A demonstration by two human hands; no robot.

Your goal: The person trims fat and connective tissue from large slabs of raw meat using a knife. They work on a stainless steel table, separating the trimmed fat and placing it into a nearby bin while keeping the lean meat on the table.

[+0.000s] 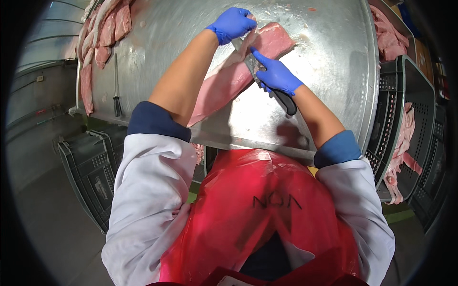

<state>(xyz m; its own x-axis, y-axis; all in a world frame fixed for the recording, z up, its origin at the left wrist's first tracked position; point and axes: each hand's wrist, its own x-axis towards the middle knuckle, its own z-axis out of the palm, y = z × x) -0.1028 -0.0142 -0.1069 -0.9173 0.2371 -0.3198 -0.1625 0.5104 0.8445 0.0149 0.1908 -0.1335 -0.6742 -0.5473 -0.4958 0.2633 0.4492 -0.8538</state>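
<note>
A long pale-pink slab of meat [229,86] lies slantwise across the metal table [171,43]. At its far end my left hand [234,25], in a blue glove, is closed on a thin strip of trimmed meat [253,20], lifted up from the slab. My right hand [279,75], also gloved in blue, grips a knife [286,103] by its black handle, with the forefinger stretched along the blade. The blade crosses the slab and its tip comes out near my left hand. Part of the blade is hidden by the meat.
Several meat pieces [109,31] lie along the table's left edge, near a black-handled sharpening steel [116,90]. On the right stands a dark perforated crate [389,114] with pale trimmings [403,143]. More meat [389,35] sits at the far right. Another crate [90,167] stands lower left.
</note>
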